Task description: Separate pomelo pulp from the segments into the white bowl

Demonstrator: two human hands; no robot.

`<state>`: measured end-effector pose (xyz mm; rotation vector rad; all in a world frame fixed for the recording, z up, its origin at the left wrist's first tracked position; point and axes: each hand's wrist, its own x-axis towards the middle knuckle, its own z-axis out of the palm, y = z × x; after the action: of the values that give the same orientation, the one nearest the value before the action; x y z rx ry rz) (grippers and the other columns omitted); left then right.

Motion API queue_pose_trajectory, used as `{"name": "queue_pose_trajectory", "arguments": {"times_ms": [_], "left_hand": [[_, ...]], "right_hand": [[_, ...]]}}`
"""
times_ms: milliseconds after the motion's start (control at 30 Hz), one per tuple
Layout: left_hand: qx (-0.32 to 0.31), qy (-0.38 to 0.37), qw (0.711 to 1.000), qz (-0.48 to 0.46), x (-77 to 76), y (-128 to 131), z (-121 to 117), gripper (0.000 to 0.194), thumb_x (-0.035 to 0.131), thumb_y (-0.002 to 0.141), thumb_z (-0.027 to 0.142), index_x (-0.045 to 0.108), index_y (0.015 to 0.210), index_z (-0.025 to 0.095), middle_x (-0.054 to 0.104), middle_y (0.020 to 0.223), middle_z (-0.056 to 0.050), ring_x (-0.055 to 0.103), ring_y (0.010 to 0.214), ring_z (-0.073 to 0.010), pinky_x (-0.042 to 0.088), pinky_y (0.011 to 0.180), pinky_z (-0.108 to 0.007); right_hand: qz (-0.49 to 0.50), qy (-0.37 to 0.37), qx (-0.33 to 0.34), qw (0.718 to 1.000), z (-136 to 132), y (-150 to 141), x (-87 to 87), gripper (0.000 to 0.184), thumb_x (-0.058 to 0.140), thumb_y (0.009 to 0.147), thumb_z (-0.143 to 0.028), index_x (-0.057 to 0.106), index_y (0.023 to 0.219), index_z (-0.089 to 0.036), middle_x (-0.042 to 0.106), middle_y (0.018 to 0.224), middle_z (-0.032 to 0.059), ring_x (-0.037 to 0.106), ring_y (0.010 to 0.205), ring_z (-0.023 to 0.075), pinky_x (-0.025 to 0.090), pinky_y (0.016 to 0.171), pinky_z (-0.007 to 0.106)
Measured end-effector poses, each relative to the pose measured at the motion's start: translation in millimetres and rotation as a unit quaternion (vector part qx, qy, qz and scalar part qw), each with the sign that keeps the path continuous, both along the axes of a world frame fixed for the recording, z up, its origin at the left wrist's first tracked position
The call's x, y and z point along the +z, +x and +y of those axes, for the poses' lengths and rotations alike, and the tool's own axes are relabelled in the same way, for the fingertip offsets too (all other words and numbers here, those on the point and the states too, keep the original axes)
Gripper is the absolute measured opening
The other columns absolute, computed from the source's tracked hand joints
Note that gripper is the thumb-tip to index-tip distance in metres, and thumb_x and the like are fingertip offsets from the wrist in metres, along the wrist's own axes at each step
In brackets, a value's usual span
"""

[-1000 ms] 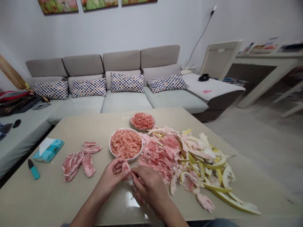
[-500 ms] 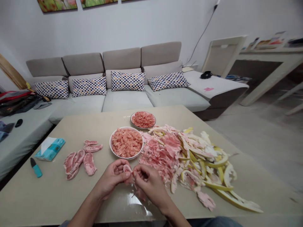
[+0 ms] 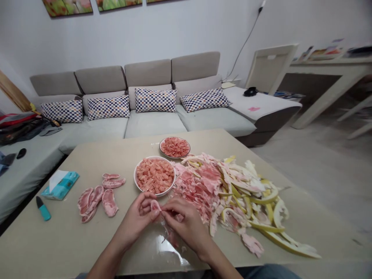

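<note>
Pink pomelo flesh; yellow rind

Two bare forearms rise from the bottom edge of the view: the left forearm from about 7 o'clock and the right forearm from about 5 o'clock. Both are slim and narrow smoothly into the wrists, with nothing worn on them. The left hand and right hand are lean, with slender fingers and short-trimmed nails. At about 5 o'clock, blue denim jeans show along the bottom edge. A strip of dark grey clothing sits just beside the left forearm, too small to tell which garment.
</note>
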<state>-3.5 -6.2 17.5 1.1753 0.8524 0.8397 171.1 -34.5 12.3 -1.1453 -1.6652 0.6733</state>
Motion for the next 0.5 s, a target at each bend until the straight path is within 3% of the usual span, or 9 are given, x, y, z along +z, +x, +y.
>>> {"name": "queue_pose_trajectory", "arguments": {"times_ms": [67,133,200,267,367,500], "left_hand": [[0.048,0.079,0.993,0.068,0.9,-1,-2,0.032,0.068,0.081,0.027,0.054,0.110,0.024,0.064,0.111,-0.008,0.063,0.101,-0.0214,0.050,0.086,-0.035],[0.093,0.226,0.954,0.174,2.7,-3,-5,0.025,0.064,0.084,0.024,0.059,0.109,0.026,0.064,0.117,-0.008,0.060,0.109,-0.0242,0.045,0.097,-0.043],[0.095,0.384,0.875,0.279,5.3,-7,-7,0.021,0.059,0.087,0.019,0.065,0.105,0.028,0.068,0.111,-0.005,0.058,0.112,-0.0251,0.033,0.107,-0.051],[0.076,0.488,0.795,0.351,8.5,-10,-10,0.025,0.055,0.088,0.015,0.068,0.104,0.030,0.073,0.104,-0.003,0.058,0.111,-0.0257,0.019,0.112,-0.056],[0.077,0.556,0.721,0.407,12.5,-11,-13,0.027,0.056,0.088,0.014,0.067,0.108,0.028,0.076,0.101,-0.001,0.060,0.111,-0.0264,0.005,0.114,-0.058],[0.075,0.587,0.678,0.436,14.1,-7,-15,0.023,0.056,0.089,0.014,0.067,0.107,0.024,0.077,0.098,-0.002,0.062,0.108,-0.0268,-0.001,0.113,-0.060]], "right_hand": [[-0.018,0.007,-0.016,1.000,0,-2,0.5,0.012,0.061,0.082,-0.014,0.071,0.078,-0.020,0.067,0.072,0.0018,0.060,0.068,0.0154,0.045,0.062,0.025],[-0.040,0.015,-0.038,0.998,0,-4,0.5,0.011,0.060,0.081,-0.015,0.069,0.075,-0.020,0.064,0.068,0.0009,0.058,0.065,0.0152,0.044,0.060,0.025],[-0.058,0.029,-0.053,0.996,0,-5,-0.4,0.011,0.059,0.080,-0.014,0.067,0.074,-0.019,0.063,0.067,0.0010,0.058,0.065,0.0157,0.044,0.061,0.026],[-0.072,0.044,-0.056,0.995,0,-7,-1.8,0.012,0.058,0.080,-0.013,0.067,0.075,-0.019,0.064,0.069,0.0016,0.058,0.066,0.0161,0.044,0.062,0.027],[-0.097,0.063,-0.061,0.991,0,-8,-3.6,0.014,0.056,0.082,-0.012,0.067,0.075,-0.020,0.066,0.070,0.0026,0.059,0.067,0.0163,0.045,0.064,0.027],[-0.131,0.075,-0.065,0.986,0,-9,-5.0,0.016,0.055,0.085,-0.013,0.066,0.075,-0.019,0.066,0.071,0.0036,0.060,0.068,0.0166,0.045,0.064,0.026]]}}
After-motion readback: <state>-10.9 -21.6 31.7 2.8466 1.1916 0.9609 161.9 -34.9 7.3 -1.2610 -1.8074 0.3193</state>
